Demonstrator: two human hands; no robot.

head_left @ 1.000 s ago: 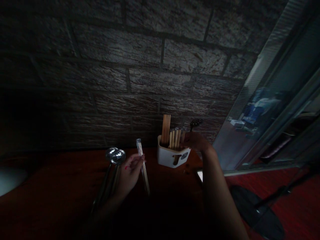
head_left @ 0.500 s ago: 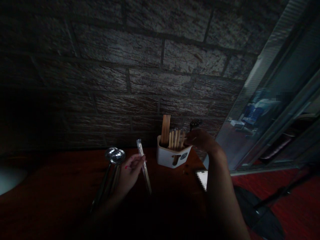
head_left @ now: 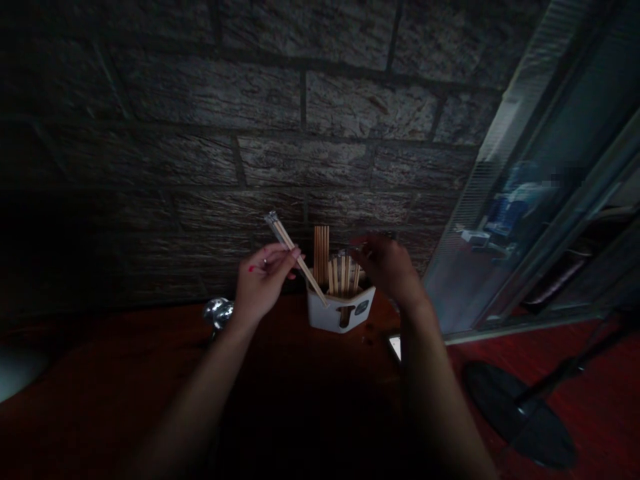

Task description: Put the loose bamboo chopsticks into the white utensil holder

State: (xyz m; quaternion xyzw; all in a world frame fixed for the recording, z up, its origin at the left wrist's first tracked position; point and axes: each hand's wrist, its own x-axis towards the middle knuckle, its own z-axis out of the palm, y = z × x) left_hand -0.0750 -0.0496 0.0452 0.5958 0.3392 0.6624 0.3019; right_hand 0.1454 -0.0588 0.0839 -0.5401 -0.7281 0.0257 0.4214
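Observation:
My left hand (head_left: 260, 283) is closed in a pinch around a pair of chopsticks (head_left: 313, 283) in clear wrapping. They slant down to the right, and their lower end overlaps the front of a white holder (head_left: 323, 317). Inside the holder stand several darker brown chopsticks (head_left: 321, 253) at the left and several pale wrapped chopsticks (head_left: 343, 279) beside them. My right hand (head_left: 393, 267) is over the holder's right side with its fingers bent together, close to the tops of the wrapped chopsticks. What those fingers hold, if anything, is too dark to make out.
Shiny metal spoon heads (head_left: 217, 311) lie on the brown table (head_left: 285, 373), left of the holder and partly behind my left forearm. A phone with a lit screen (head_left: 395, 347) lies by my right forearm. Behind the table rises a stone-block wall (head_left: 270, 160); a round black stand base (head_left: 520, 413) is on the red floor.
My left hand has lifted the wrapped chopsticks up and rightward, toward the holder. My right hand has risen slightly, with its fingers now showing above the holder's right side.

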